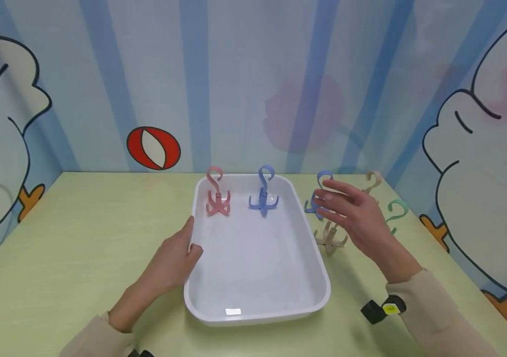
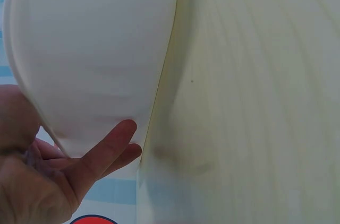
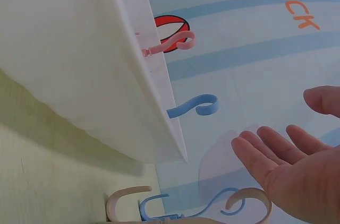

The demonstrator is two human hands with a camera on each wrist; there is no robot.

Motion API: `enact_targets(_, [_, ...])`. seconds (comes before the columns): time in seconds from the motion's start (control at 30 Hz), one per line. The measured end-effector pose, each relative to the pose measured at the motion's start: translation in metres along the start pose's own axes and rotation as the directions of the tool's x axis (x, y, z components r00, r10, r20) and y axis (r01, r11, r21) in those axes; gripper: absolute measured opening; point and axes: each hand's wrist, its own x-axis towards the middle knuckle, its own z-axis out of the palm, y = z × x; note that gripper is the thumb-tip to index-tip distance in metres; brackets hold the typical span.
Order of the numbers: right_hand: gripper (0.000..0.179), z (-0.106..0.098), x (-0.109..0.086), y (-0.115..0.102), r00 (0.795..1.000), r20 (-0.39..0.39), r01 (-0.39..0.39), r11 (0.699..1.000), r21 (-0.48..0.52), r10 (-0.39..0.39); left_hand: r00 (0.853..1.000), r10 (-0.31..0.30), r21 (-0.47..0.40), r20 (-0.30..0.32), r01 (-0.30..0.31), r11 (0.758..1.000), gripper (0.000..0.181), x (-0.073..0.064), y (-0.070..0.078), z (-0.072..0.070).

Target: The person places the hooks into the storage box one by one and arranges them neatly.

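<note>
A white tray lies in the middle, with a pink multi-prong hook and a blue multi-prong hook at its far end. My left hand grips the tray's left rim, thumb over the edge; in the left wrist view its fingers lie along the outer wall. To the right of the tray my right hand hovers with spread fingers and holds nothing. It partly covers a second blue hook and several neighbours. A beige hook shows just below the fingers.
Another beige hook and a green hook are by the right hand, partly hidden. The pale yellow-green table meets a cartoon-printed backdrop behind and at both sides.
</note>
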Motion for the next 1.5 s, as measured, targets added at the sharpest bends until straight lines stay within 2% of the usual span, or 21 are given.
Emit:
enact_targets(0.37, [0.05,-0.017,-0.012,-0.007,0.999,-0.043,-0.001,0.999,-0.035,-0.001,1.0,-0.003,0.005,-0.002,0.003,1.0,0.073,0.0,0.001,-0.001])
enact_targets(0.67, [0.035,-0.032,-0.014,-0.005,0.997,-0.064,0.045,0.999,0.016,-0.043,1.0,0.007,0.002,-0.008,-0.007,1.0,0.073,0.0,0.001,0.0])
enact_targets(0.93, [0.03,-0.046,-0.015,-0.002,0.995,-0.06,0.085,0.988,0.129,-0.078,1.0,-0.002,-0.012,-0.003,0.002,1.0,0.073,0.0,0.001,0.0])
enact_targets(1.1, [0.028,-0.053,-0.015,-0.001,0.993,-0.089,0.088,0.984,0.157,-0.075,1.0,-0.008,-0.01,0.0,0.008,1.0,0.073,0.0,0.001,0.0])
enact_targets(1.23, [0.029,-0.058,-0.014,0.0,0.991,-0.119,0.083,0.988,0.133,-0.067,1.0,-0.018,-0.013,0.005,0.018,1.0,0.074,0.0,0.002,0.0])
enact_targets(1.5, [0.029,-0.064,-0.013,0.006,0.989,-0.149,0.021,0.99,0.138,0.0,1.0,-0.02,-0.014,0.007,0.02,1.0,0.074,0.0,0.001,0.001])
